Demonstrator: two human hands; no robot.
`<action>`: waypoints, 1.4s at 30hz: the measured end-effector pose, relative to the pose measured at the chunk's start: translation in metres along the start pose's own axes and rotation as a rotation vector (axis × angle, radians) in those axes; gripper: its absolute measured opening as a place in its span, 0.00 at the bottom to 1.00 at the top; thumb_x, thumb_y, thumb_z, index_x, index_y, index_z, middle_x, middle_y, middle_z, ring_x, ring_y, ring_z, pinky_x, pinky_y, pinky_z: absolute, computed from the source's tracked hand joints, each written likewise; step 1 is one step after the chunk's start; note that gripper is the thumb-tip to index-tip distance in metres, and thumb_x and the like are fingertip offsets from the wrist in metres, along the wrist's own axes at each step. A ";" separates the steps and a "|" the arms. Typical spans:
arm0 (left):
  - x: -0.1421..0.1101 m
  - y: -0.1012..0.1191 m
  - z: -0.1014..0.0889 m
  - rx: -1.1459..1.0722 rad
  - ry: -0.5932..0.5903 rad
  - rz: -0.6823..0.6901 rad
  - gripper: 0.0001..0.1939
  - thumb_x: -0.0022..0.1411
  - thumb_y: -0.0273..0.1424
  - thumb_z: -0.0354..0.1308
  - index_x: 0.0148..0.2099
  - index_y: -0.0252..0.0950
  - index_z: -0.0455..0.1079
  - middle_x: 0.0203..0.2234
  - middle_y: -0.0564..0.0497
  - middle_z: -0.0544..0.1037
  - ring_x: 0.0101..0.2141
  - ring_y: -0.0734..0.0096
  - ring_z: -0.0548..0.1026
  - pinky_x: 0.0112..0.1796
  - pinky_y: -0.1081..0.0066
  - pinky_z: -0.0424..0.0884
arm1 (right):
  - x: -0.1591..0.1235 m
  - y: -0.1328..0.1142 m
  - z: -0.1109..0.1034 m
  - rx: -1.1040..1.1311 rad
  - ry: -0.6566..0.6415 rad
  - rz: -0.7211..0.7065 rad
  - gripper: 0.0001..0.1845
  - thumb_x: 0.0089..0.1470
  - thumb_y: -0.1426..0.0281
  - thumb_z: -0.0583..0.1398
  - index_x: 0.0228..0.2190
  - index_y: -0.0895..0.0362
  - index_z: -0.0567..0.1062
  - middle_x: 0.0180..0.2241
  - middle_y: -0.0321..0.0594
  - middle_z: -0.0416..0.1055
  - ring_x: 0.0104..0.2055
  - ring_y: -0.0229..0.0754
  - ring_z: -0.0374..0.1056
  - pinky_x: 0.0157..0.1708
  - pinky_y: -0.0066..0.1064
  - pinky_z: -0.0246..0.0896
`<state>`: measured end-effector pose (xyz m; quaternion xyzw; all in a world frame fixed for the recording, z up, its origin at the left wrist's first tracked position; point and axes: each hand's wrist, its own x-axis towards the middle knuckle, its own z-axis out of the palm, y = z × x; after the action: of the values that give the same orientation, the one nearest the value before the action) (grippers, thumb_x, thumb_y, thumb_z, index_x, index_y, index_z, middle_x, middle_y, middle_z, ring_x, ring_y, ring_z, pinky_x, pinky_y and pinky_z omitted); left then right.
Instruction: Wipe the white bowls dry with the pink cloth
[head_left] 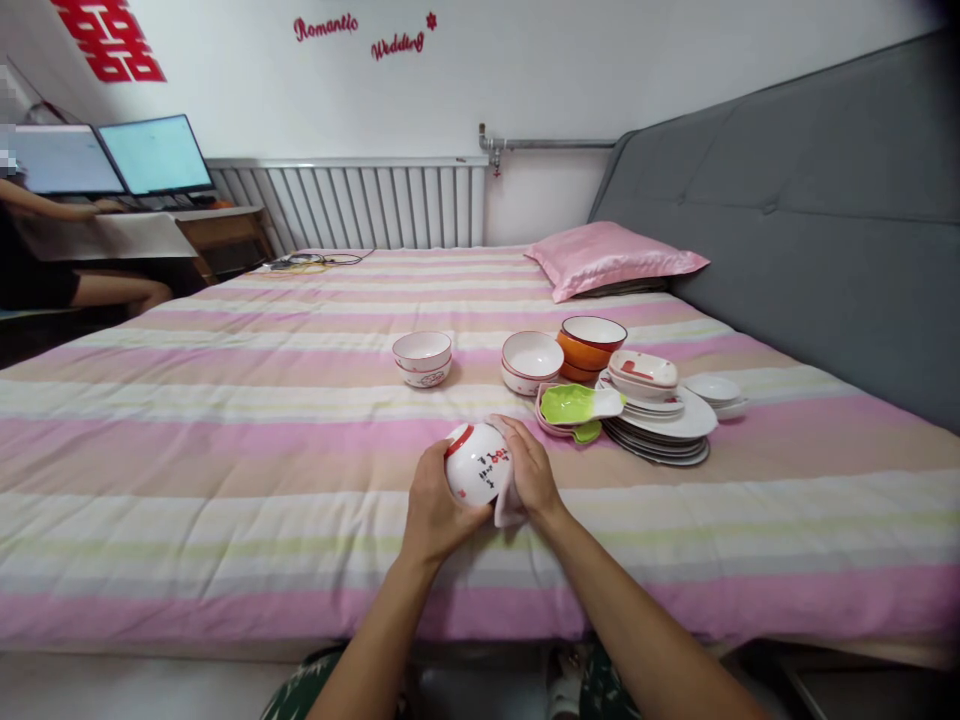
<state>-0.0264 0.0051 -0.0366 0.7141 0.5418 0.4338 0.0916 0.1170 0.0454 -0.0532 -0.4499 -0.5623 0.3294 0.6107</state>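
Note:
Between my hands is a white bowl (pixel 478 468) with red and black markings, tilted on its side above the bed's front part. My left hand (pixel 435 508) grips it from the left, thumb along its lower side. My right hand (pixel 531 468) presses a pale pink cloth (pixel 509 505) against the bowl's right side. Beyond my hands stand two stacked white bowls (pixel 422 358), and to their right another stack of white bowls (pixel 532 360) with red rims. Green leaf-shaped dishes (pixel 574 404) lie just right of my right hand.
Orange bowls (pixel 589 345) and a pile of plates (pixel 697 418) topped by small dishes (pixel 643 370) stand on the striped bed (pixel 225 430). Small white dishes (pixel 714 390) sit farther right. A pink pillow (pixel 611 255) lies by the grey headboard (pixel 787 200). Another person (pixel 45 250) sits at a desk, far left.

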 end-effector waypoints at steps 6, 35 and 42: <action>0.001 0.000 -0.001 -0.003 0.011 -0.027 0.37 0.39 0.36 0.66 0.52 0.32 0.58 0.43 0.41 0.71 0.42 0.54 0.73 0.42 0.56 0.71 | -0.003 -0.002 0.000 -0.051 -0.027 -0.046 0.19 0.62 0.65 0.48 0.47 0.56 0.73 0.51 0.44 0.71 0.54 0.43 0.66 0.56 0.40 0.59; 0.006 -0.018 -0.008 -0.177 0.068 -0.250 0.27 0.46 0.39 0.61 0.47 0.34 0.61 0.36 0.46 0.75 0.36 0.58 0.75 0.38 0.60 0.72 | -0.045 -0.046 0.017 -0.602 -0.294 -0.660 0.18 0.58 0.73 0.52 0.49 0.54 0.73 0.55 0.38 0.67 0.63 0.47 0.52 0.64 0.50 0.42; 0.006 -0.019 -0.003 -0.196 0.074 -0.174 0.30 0.47 0.39 0.60 0.51 0.32 0.60 0.43 0.41 0.72 0.42 0.55 0.73 0.44 0.55 0.70 | -0.046 -0.042 0.018 -0.650 -0.232 -0.610 0.18 0.59 0.71 0.52 0.50 0.51 0.72 0.57 0.38 0.65 0.62 0.48 0.53 0.64 0.49 0.43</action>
<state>-0.0411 0.0171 -0.0429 0.6357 0.5597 0.5009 0.1781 0.0883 -0.0096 -0.0333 -0.3922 -0.8079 -0.0107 0.4398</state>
